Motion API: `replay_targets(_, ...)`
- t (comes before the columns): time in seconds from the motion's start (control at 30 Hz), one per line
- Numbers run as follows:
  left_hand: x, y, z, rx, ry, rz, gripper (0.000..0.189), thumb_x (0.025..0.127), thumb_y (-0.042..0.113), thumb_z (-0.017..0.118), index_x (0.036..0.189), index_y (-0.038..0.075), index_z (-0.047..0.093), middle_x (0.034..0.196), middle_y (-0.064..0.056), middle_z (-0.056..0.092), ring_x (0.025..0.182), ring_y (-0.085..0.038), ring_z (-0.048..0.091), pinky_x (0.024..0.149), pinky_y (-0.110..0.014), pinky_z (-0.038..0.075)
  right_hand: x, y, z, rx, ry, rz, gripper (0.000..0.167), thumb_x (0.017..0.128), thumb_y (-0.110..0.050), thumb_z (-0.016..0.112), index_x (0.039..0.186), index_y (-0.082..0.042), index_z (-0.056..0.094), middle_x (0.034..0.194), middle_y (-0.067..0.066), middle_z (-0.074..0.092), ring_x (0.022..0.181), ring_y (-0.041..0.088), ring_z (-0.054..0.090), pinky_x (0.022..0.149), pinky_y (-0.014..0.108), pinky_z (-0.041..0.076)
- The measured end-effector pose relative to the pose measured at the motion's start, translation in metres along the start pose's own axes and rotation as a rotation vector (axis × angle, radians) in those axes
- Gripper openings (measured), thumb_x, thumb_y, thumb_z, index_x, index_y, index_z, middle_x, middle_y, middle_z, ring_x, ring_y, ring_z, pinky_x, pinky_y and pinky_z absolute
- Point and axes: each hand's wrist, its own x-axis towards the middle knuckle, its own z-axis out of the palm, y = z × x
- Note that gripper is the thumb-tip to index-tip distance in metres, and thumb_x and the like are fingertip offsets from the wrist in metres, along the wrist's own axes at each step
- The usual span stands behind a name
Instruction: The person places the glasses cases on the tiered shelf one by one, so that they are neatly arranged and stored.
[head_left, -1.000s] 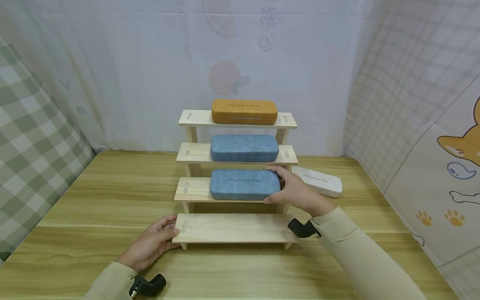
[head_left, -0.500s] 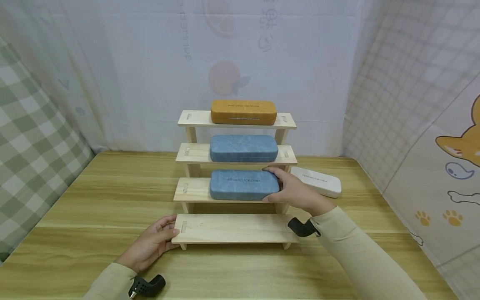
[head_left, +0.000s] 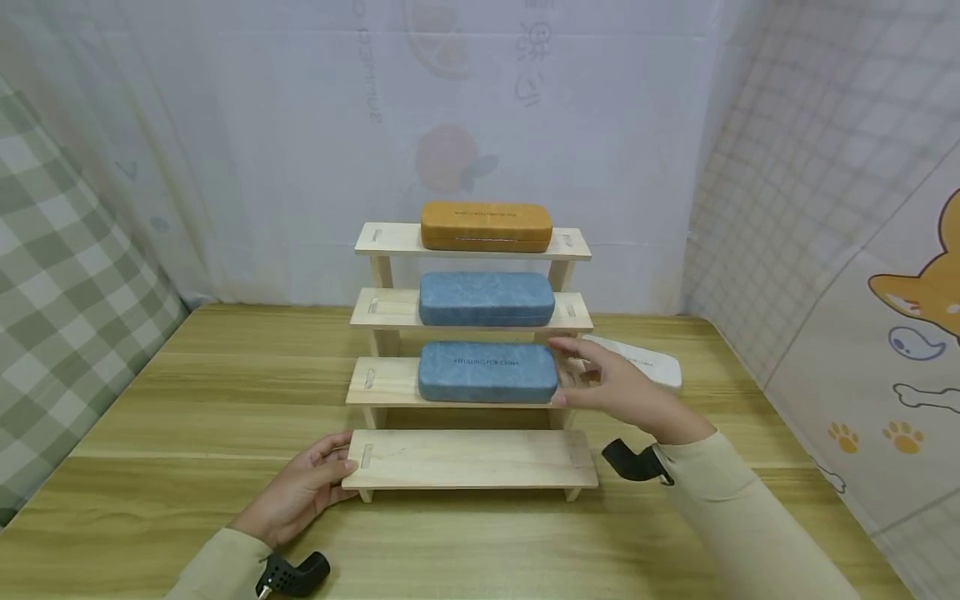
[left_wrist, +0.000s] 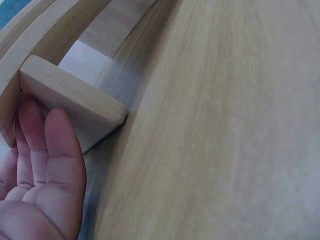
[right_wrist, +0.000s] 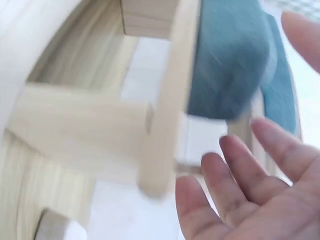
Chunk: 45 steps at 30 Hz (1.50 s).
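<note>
Blue case with lettering on its lid (head_left: 487, 372) is sitting flat on the second shelf up (head_left: 381, 381) of the wooden stand (head_left: 472, 446), and its front edge looks pretty close to the lip. The right hand (head_left: 618, 387) is just beside its right end, fingers spread, gripping nothing; the wrist view seems to show a gap between them. The left hand (head_left: 303, 485) holds the left end of the lowest board (head_left: 468, 465), thumb on top, fingertips against the leg (left_wrist: 75, 95) underneath. Next shelf up has another blue case (head_left: 487, 298), the orange case (head_left: 487, 226) is on the top one, and the white case (head_left: 658, 367) lies on the table (head_left: 450, 546) behind the right hand, partly hidden. What'd worry me: that right thumb is so near the corner that a sloppy move could clip the case and twist it, maybe nudge it over the lip. Also, the stand looks light, so a tug from the left hand could probably skid or rock it, and all three cases up there would shift.
</note>
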Motion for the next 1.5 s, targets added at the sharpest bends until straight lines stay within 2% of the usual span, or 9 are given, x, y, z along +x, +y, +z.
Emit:
replay_targets(0.1,0.0,0.0,0.0,-0.001,0.001,-0.002,0.07,0.1,0.012,0.048,0.148,-0.011,0.002,0.122,-0.006,0.051,0.106,-0.012,0.058,0.091,-0.034,0.048,-0.01,0.005,-0.011,0.004,0.022,-0.02,0.067,0.09,-0.017,0.069,0.147,-0.006,0.037,0.152,0.017,0.032,0.13,0.043,0.041,0.101,0.053,0.04)
replay_targets(0.27,0.0,0.0,-0.001,-0.01,0.003,-0.006,0.07,0.1,0.012,0.049,0.148,-0.011,0.003,0.121,-0.005,0.051,0.106,-0.012,0.058,0.091,-0.034,0.049,-0.024,0.02,-0.032,0.057,0.069,0.0,0.061,0.092,-0.016,0.065,0.146,-0.004,0.038,0.151,0.018,0.033,0.118,0.041,0.051,0.089,0.031,0.049)
replay_targets(0.5,0.0,-0.001,0.0,-0.01,0.014,-0.008,0.07,0.1,0.012,0.05,0.148,-0.011,0.003,0.12,-0.004,0.052,0.105,-0.012,0.058,0.09,-0.034,0.049,-0.031,0.053,-0.06,0.017,0.143,-0.016,0.067,0.094,-0.015,0.063,0.15,-0.002,0.028,0.153,0.021,0.026,0.132,0.042,0.032,0.091,0.015,0.04)
replay_targets(0.57,0.0,-0.001,0.0,-0.01,0.016,-0.012,0.071,0.1,0.012,0.05,0.148,-0.01,0.003,0.122,-0.005,0.052,0.106,-0.012,0.058,0.091,-0.034,0.048,-0.032,0.063,-0.067,-0.005,0.177,-0.009,0.07,0.093,-0.016,0.064,0.151,-0.003,0.026,0.154,0.021,0.025,0.134,0.041,0.028,0.099,0.024,0.037)
replay_targets(0.63,0.0,0.0,0.0,-0.01,0.017,-0.018,0.071,0.1,0.013,0.05,0.148,-0.01,0.003,0.123,-0.005,0.051,0.106,-0.012,0.058,0.091,-0.034,0.048,-0.032,0.073,-0.075,-0.01,0.204,0.004,0.074,0.093,-0.016,0.064,0.152,-0.003,0.022,0.155,0.022,0.021,0.138,0.042,0.021,0.108,0.04,0.03)
replay_targets(0.77,0.001,0.0,0.001,-0.009,0.02,-0.024,0.071,0.1,0.013,0.05,0.148,-0.01,0.003,0.123,-0.006,0.051,0.106,-0.012,0.058,0.091,-0.034,0.049,-0.033,0.092,-0.088,-0.003,0.252,0.022,0.08,0.092,-0.015,0.065,0.154,-0.002,0.014,0.156,0.025,0.013,0.141,0.045,0.01,0.105,0.068,0.014)
replay_targets(0.93,0.001,0.0,0.001,-0.011,0.021,-0.027,0.071,0.1,0.013,0.05,0.148,-0.01,0.003,0.122,-0.004,0.052,0.105,-0.012,0.058,0.09,-0.033,0.049,-0.031,0.113,-0.098,-0.004,0.272,0.067,0.086,0.093,-0.019,0.064,0.155,-0.006,0.007,0.158,0.024,0.004,0.143,0.045,0.001,0.105,0.071,0.007)
replay_targets(1.2,0.0,0.0,0.0,-0.007,0.014,-0.021,0.071,0.1,0.014,0.051,0.148,-0.01,0.004,0.121,-0.003,0.053,0.105,-0.012,0.058,0.089,-0.033,0.049,-0.029,0.135,-0.102,-0.011,0.241,0.201,0.098,0.091,-0.031,0.066,0.156,-0.018,-0.007,0.159,0.018,-0.01,0.141,0.05,-0.009,0.099,0.077,0.012)
replay_targets(1.5,-0.001,0.002,0.001,-0.006,0.01,-0.014,0.07,0.1,0.013,0.051,0.147,-0.011,0.005,0.119,-0.002,0.054,0.104,-0.012,0.059,0.089,-0.033,0.049,-0.015,0.154,-0.098,-0.051,0.209,0.259,0.105,0.089,-0.029,0.069,0.153,-0.008,-0.011,0.157,0.027,-0.009,0.139,0.055,-0.007,0.102,0.074,0.01)
